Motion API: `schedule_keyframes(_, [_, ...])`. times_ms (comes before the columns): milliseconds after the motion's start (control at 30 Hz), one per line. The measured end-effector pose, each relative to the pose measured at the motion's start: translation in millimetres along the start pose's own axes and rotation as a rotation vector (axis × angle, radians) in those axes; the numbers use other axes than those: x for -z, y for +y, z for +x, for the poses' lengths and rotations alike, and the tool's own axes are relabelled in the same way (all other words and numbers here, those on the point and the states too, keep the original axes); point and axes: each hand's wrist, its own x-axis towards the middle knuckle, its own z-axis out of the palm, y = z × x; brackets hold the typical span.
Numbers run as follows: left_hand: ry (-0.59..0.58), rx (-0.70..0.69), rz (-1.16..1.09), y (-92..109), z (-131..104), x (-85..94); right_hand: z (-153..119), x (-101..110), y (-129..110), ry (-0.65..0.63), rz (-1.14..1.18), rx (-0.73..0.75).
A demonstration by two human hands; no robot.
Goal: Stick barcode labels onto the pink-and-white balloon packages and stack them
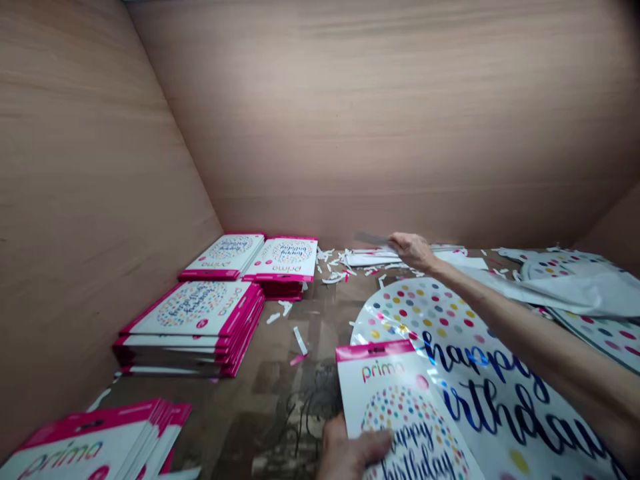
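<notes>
My left hand is at the bottom centre, its thumb lying over a white and pink "prima" happy birthday packet that it grips. Under and beside the packet spreads a large foil balloon, flat, with coloured dots and dark blue "happy birthday" lettering. Farther off, my right hand is closed around a thin greyish strip, smeared by motion, that sticks out to the left. White papers lie just behind and below that hand. My right forearm crosses over the balloon.
Stacks of the same packets stand along the left: front stack, middle stack, and two back stacks. White and pink paper scraps litter the brown tabletop. More dotted balloons lie at right. Wooden panels enclose the table.
</notes>
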Motion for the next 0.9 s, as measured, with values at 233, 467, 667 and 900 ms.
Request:
schedule_keyframes(233, [0.042,0.05,-0.099,12.9,-24.9,-32.1,-148.7,64.3,-16.2,-0.354,0.22,0.202])
schedule_keyframes(467, [0.003,-0.023,-0.055,9.3,-24.2,-32.2,-209.7,56.6,-32.0,-0.549,0.408,0.132])
schedule_keyframes(667, [-0.007,-0.063,-0.037,8.1,-24.5,-32.6,-211.0,53.6,-50.6,-0.506,0.358,0.138])
schedule_keyframes(900, [-0.013,-0.073,-0.041,9.5,-26.3,-33.2,-214.1,59.9,-62.1,-0.494,0.258,0.164])
